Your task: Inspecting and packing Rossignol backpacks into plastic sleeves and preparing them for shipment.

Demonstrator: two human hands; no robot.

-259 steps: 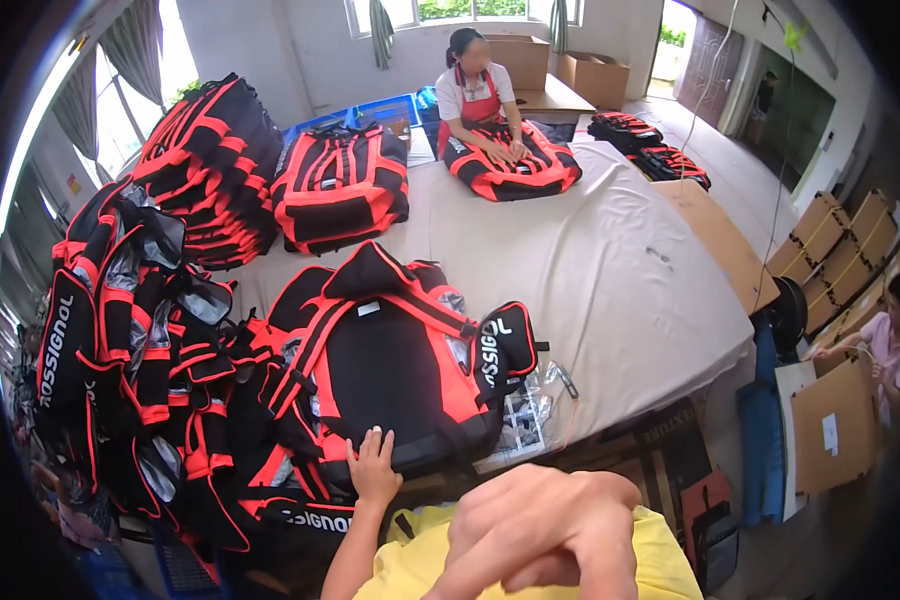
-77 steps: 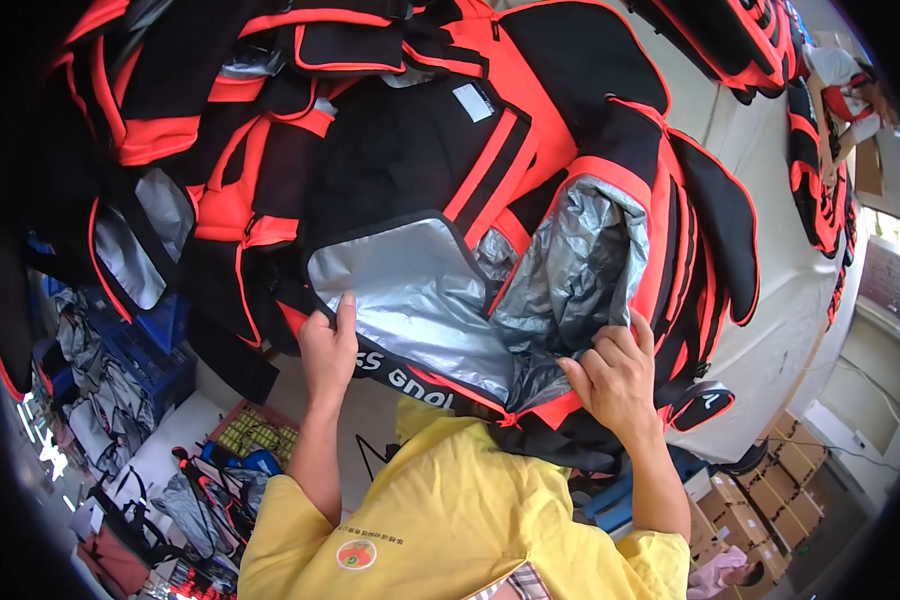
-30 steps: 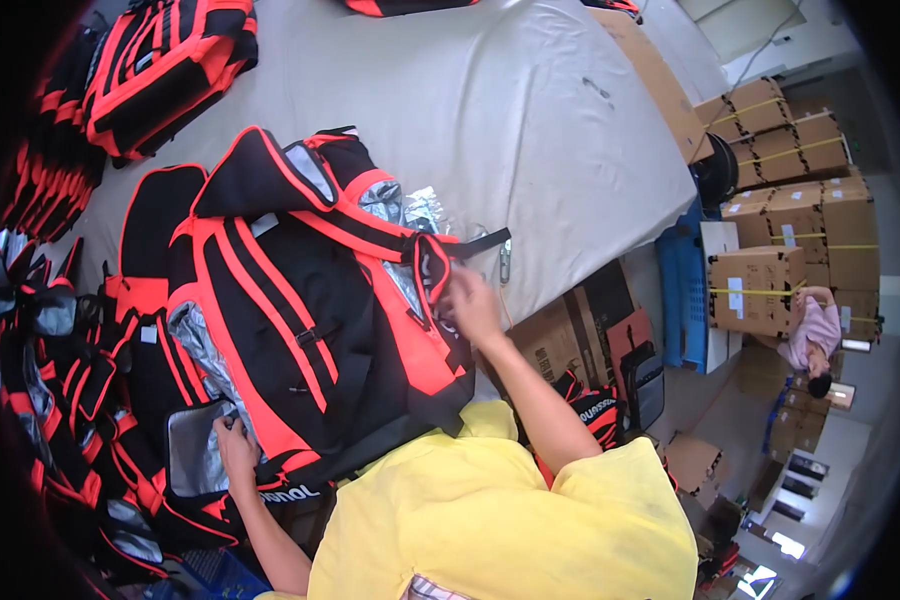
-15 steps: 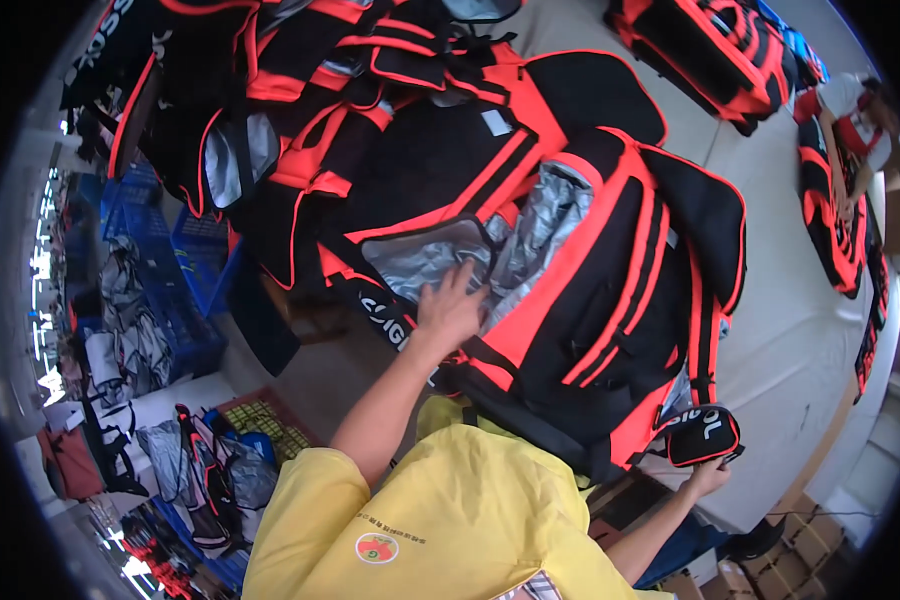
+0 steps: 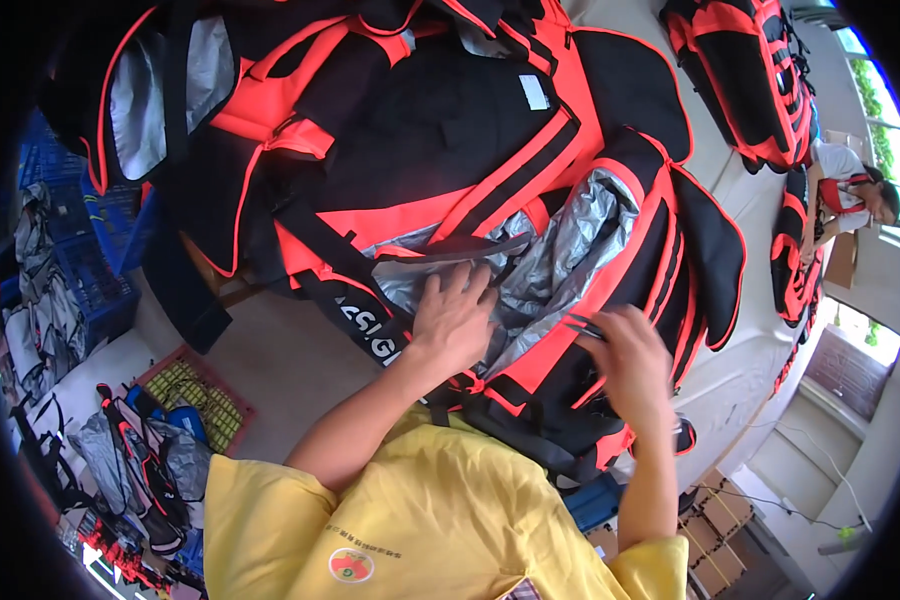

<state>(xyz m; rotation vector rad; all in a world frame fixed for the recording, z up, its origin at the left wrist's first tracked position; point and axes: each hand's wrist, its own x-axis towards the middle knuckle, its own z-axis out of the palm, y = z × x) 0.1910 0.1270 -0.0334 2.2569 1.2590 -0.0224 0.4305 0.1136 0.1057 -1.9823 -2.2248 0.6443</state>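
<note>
A black and orange-red backpack [image 5: 530, 200] lies open on the table before me, its silver lining [image 5: 560, 270] showing. My left hand [image 5: 454, 318] rests flat on the silver lining near the bag's lower edge, fingers spread. My right hand [image 5: 630, 362] sits on the bag's orange-trimmed flap and pinches a thin dark tool, like small snips or tweezers [image 5: 588, 327], pointing toward the lining.
More black and orange bags [image 5: 270, 90] pile up to the left and behind. Another bag [image 5: 750, 70] lies further along the grey table [image 5: 740, 350]. A person in a red apron [image 5: 850, 190] works at the far end. Blue crates [image 5: 80, 260] and cardboard boxes [image 5: 720, 520] stand on the floor.
My right hand has come up from the bag's lower corner onto the flap, now holding the thin tool. My left hand stays on the silver lining. The view has shifted closer.
</note>
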